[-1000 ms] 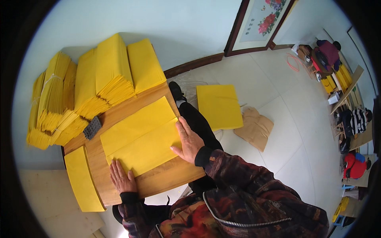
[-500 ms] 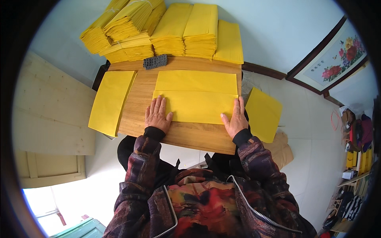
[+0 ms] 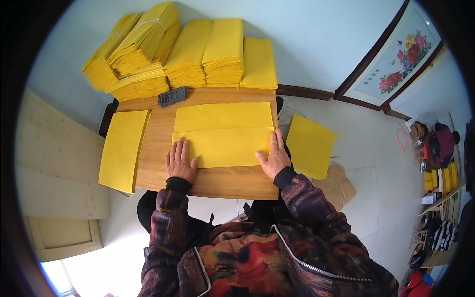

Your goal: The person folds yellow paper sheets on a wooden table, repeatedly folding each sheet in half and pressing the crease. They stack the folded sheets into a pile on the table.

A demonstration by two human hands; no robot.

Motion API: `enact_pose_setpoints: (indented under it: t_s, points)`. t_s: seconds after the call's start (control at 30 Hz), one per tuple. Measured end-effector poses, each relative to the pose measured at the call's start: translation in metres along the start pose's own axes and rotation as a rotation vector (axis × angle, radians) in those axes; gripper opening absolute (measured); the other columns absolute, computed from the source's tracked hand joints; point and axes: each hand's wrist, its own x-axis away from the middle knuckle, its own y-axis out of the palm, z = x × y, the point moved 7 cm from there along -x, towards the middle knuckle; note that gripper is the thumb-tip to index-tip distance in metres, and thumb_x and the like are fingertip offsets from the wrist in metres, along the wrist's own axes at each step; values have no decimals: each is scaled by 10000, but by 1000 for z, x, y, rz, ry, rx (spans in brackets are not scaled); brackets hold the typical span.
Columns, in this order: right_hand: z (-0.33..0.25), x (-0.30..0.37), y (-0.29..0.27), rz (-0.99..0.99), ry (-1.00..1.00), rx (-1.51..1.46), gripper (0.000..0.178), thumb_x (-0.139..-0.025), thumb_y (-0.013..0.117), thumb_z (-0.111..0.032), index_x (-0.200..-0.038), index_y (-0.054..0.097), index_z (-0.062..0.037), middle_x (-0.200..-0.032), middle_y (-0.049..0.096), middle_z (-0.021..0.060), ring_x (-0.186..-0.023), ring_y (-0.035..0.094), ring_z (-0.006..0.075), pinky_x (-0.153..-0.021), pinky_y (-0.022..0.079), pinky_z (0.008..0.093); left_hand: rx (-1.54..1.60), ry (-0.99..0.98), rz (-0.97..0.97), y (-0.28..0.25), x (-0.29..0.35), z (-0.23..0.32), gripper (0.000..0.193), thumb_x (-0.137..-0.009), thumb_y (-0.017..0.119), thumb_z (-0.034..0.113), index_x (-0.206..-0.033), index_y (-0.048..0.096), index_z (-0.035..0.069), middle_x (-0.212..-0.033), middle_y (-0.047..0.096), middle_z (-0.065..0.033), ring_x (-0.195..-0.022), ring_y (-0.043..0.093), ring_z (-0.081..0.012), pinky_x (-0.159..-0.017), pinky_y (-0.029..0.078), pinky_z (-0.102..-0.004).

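A folded yellow sheet of paper [image 3: 223, 148] lies flat on the wooden table [image 3: 154, 163] in front of me, one edge running across its middle. My left hand [image 3: 181, 161] rests at its left edge, palm down with the fingers stretched out. At the right edge lies my right hand [image 3: 275, 157], also flat, its thumb on the paper and its fingers along the side. Neither hand grips anything. To the left, a pile of yellow sheets [image 3: 123, 148] sits at the table's side and overhangs its front edge.
Tall stacks of folded yellow paper [image 3: 185, 52], some tied in bundles, line the table's back. A dark grey textured block [image 3: 171, 97] lies before them. Right of the table is more yellow paper [image 3: 309, 146] above brown paper [image 3: 336, 188]. A wooden panel [image 3: 59, 163] stands at left.
The whole view has shifted, so the table and stacks appear lower and further left. Both hands keep about the same places on the folded sheet.
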Motion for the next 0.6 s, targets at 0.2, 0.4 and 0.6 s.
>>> enact_pose_setpoints:
  t_s: [0.2, 0.4, 0.6]
  points:
    - [-4, -3, -15, -28, 46, 102, 764, -864, 589, -387, -1426, 258, 11, -1520, 173, 186, -1352, 295, 355, -1064, 303, 468, 8, 10, 4, -1, 0, -1, 658, -888, 512, 407, -1446, 316, 119, -1536, 249, -64, -1416, 214, -259, -1139, 157, -440]
    - [-104, -4, 5, -39, -334, 24, 556, -883, 546, -301, -1348, 418, -24, -1468, 318, 130, -1381, 239, 330, -1091, 213, 543, -22, 9, 21, 1, 0, -1, 653, -891, 503, 392, -1454, 305, 127, -1533, 260, -65, -1408, 233, -270, -1128, 189, -448]
    - [-158, -12, 66, -229, -382, 31, 598, -895, 525, -344, -1398, 374, -59, -1505, 280, 105, -1407, 205, 296, -1119, 147, 546, -10, -1, 6, 1, -1, -1, 656, -890, 503, 402, -1453, 309, 127, -1536, 252, -63, -1414, 222, -262, -1132, 176, -451]
